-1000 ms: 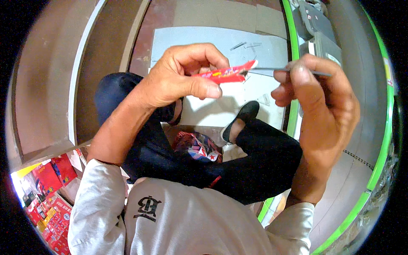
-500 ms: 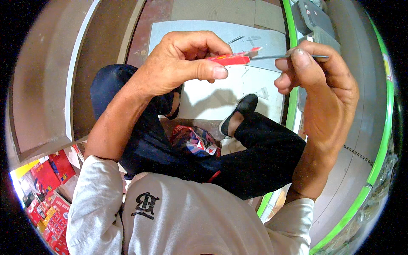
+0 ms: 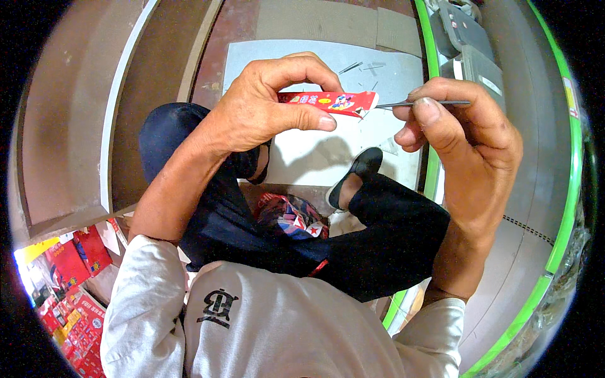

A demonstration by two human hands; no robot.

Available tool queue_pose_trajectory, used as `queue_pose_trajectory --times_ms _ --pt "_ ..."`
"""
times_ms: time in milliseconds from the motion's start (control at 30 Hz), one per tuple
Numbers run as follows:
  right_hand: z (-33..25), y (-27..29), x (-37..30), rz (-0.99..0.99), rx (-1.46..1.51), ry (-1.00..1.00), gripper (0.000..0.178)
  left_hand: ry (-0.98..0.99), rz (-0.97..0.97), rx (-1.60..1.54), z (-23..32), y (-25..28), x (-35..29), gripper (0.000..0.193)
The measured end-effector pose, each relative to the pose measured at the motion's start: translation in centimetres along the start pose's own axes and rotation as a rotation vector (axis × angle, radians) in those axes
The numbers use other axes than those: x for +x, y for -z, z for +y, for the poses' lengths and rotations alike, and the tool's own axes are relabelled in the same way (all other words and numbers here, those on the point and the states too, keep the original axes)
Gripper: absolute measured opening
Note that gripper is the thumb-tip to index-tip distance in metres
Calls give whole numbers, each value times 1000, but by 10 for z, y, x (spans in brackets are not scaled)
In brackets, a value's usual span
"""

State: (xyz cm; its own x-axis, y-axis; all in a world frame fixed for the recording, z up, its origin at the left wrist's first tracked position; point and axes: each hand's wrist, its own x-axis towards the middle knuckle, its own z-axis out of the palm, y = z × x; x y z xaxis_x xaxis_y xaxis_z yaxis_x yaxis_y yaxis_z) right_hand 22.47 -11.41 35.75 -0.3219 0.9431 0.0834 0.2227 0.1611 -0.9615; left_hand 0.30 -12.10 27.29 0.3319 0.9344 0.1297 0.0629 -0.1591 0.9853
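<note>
My left hand (image 3: 271,104) pinches a narrow red printed cardboard box (image 3: 350,103) between thumb and fingers. Its open end, with a white inner edge, points right. Between the thumb and fingers of my right hand (image 3: 457,123) are thin dark rods (image 3: 452,102), held level. Their left tips are at the mouth of the box; whether they reach inside is hard to see. Below my hands, more thin dark rods (image 3: 350,67) lie scattered on a white board (image 3: 302,151) on the floor.
A green-edged frame (image 3: 432,164) runs along my right, with grey lidded bins (image 3: 465,30) beyond it. A brown panel (image 3: 151,88) stands at left. Between my legs sits a colourful bag (image 3: 293,217). Red printed packages (image 3: 69,261) lie lower left.
The red box has turned so its broad printed face and open end show. Both hands have dropped slightly, and my right hand has moved a little left.
</note>
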Motion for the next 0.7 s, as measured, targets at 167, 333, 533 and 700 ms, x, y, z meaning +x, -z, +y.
queue_pose_trajectory --times_ms 167,333,533,700 --pt "-1 -2 1 20 19 -3 13 -3 27 43 -2 -1 0 29" --pt "0 -7 3 92 121 -35 13 31 66 -105 -4 -5 0 26" --pt "1 -11 1 74 91 33 12 59 72 -250 -9 -6 -3 27" --pt "0 -11 -2 46 104 61 11 70 66 -363 -4 -6 -2 28"
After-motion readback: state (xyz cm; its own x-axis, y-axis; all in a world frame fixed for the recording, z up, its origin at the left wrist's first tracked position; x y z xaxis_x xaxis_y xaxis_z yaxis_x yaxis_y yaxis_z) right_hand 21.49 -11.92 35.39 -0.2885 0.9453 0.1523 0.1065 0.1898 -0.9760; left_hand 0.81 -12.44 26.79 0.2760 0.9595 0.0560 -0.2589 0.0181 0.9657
